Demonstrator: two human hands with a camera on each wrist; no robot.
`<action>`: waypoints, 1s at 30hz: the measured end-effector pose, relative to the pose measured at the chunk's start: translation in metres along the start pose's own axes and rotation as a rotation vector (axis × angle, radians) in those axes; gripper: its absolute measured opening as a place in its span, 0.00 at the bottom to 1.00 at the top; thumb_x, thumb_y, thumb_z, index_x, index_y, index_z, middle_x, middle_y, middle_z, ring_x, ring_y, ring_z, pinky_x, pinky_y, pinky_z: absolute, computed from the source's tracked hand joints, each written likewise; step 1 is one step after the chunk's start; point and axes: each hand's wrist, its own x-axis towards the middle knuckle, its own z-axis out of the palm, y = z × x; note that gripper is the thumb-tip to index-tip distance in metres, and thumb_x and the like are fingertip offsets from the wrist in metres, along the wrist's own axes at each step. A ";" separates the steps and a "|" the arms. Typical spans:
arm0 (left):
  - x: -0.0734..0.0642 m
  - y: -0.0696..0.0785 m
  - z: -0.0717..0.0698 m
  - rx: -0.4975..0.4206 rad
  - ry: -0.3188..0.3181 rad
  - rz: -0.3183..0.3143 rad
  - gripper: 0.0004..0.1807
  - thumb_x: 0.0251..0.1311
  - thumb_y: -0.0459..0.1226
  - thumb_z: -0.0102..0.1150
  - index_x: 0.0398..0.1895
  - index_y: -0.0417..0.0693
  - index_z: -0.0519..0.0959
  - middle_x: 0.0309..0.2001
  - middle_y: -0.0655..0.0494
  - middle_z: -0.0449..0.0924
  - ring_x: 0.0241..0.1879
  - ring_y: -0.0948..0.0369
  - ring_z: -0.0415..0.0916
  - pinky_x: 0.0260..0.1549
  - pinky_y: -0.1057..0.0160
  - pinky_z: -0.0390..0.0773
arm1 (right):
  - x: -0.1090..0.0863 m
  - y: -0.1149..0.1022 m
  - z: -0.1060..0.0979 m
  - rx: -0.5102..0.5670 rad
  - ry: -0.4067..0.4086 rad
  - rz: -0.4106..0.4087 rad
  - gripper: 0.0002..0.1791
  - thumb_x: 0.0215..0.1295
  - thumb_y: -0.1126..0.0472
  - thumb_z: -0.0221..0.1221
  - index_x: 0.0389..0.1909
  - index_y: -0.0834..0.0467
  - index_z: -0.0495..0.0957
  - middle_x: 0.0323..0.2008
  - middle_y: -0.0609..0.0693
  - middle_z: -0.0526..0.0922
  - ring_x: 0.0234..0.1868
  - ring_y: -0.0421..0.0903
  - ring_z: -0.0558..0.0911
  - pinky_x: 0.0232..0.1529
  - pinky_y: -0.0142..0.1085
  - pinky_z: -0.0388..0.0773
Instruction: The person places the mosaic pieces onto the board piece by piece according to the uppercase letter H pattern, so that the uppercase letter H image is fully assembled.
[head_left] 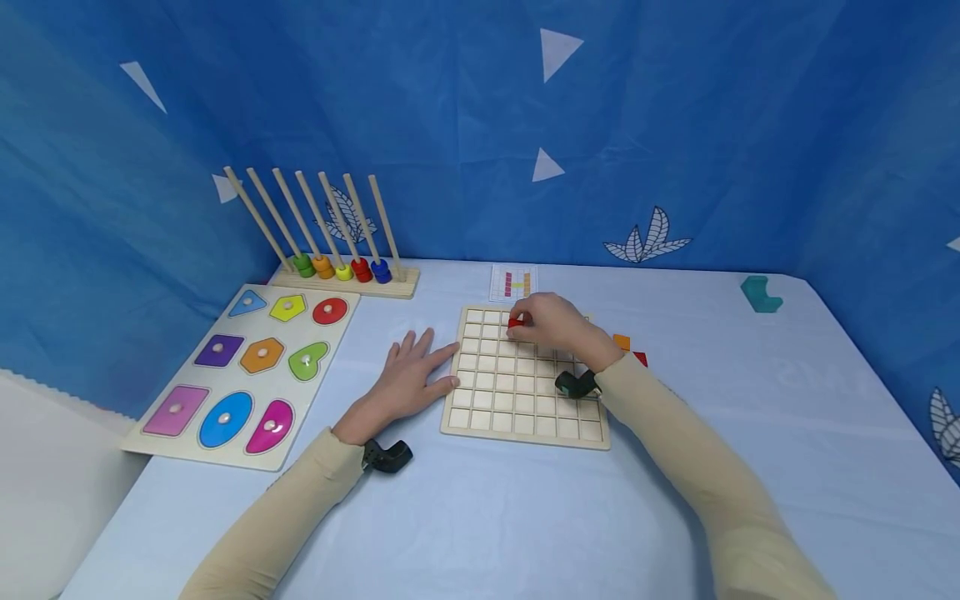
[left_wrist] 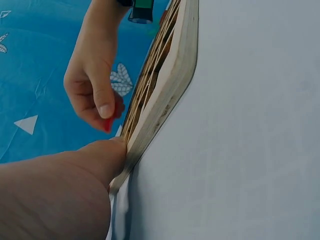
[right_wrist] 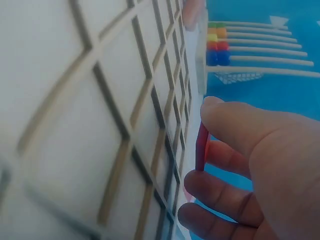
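Observation:
My right hand (head_left: 553,323) pinches a small red square tile (right_wrist: 201,146) between thumb and fingers, close over the upper part of a wooden grid board (head_left: 525,440). The board has rows of pale square cells between raised strips. My left hand (head_left: 408,375) lies spread on the table, its thumb and a fingertip right at the board's left edge. In the left wrist view the red tile (left_wrist: 108,124) shows under the right thumb. Beyond the board's top edge lies a pattern card (head_left: 513,283) with red, yellow and orange squares.
An orange tile (head_left: 622,342) and a red tile (head_left: 641,358) lie right of the board, partly behind the right arm. A knobbed shape puzzle (head_left: 281,375) sits at left, a peg rack with coloured beads (head_left: 405,287) behind it. A teal curved piece (head_left: 761,294) lies far right.

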 end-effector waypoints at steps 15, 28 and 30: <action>0.000 -0.002 0.000 0.017 -0.002 0.004 0.35 0.70 0.54 0.57 0.78 0.56 0.65 0.81 0.33 0.48 0.80 0.30 0.38 0.74 0.27 0.42 | 0.007 -0.007 0.012 -0.025 0.028 0.008 0.11 0.66 0.55 0.68 0.43 0.57 0.87 0.32 0.51 0.86 0.32 0.46 0.78 0.34 0.37 0.74; 0.002 -0.006 0.004 0.021 0.023 0.047 0.35 0.71 0.55 0.54 0.78 0.57 0.64 0.81 0.35 0.48 0.81 0.32 0.37 0.75 0.28 0.41 | 0.008 -0.004 0.016 -0.037 0.043 0.002 0.08 0.66 0.55 0.68 0.40 0.55 0.88 0.32 0.51 0.85 0.33 0.46 0.77 0.34 0.37 0.73; 0.002 -0.007 0.003 0.021 0.026 0.049 0.35 0.71 0.56 0.54 0.78 0.58 0.64 0.81 0.36 0.48 0.81 0.32 0.37 0.75 0.29 0.41 | 0.008 -0.004 0.016 -0.036 0.042 0.002 0.08 0.66 0.56 0.68 0.40 0.55 0.88 0.31 0.50 0.85 0.33 0.46 0.77 0.33 0.37 0.73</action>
